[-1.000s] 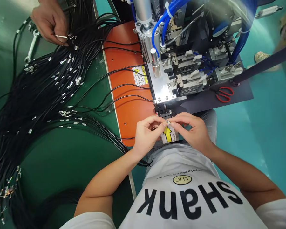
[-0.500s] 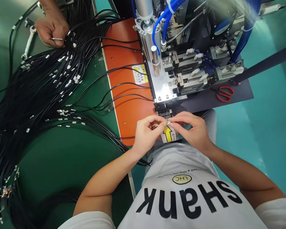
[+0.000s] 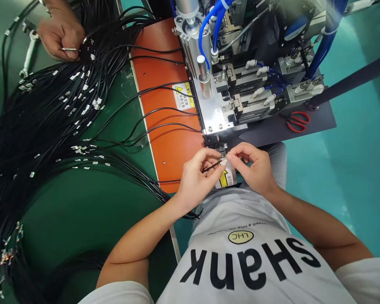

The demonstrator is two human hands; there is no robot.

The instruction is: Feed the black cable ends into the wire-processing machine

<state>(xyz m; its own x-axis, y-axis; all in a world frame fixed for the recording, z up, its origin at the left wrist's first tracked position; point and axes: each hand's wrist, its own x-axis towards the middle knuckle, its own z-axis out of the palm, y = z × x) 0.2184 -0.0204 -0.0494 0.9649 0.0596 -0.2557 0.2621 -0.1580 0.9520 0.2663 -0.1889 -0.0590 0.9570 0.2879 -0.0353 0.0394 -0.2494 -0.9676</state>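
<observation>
My left hand point(image 3: 196, 177) pinches a thin black cable point(image 3: 213, 165) just behind its tip. My right hand point(image 3: 253, 169) pinches the small metal end point(image 3: 225, 157) of that same cable between thumb and forefinger. Both hands meet just below the front slot point(image 3: 220, 147) of a grey pneumatic machine point(image 3: 221, 93). A yellow arrow label point(image 3: 224, 177) shows partly between my hands.
A large heap of black cables with metal ends point(image 3: 50, 122) covers the green mat on the left. Another person's hand point(image 3: 61, 36) holds cables at the top left. The machine stands on an orange plate point(image 3: 164, 109). Red scissors point(image 3: 297, 121) lie to its right.
My hands have lifted slightly toward the machine's slot, and the black cable now shows stretched between them. The other person's hand shifted left and up among the cables.
</observation>
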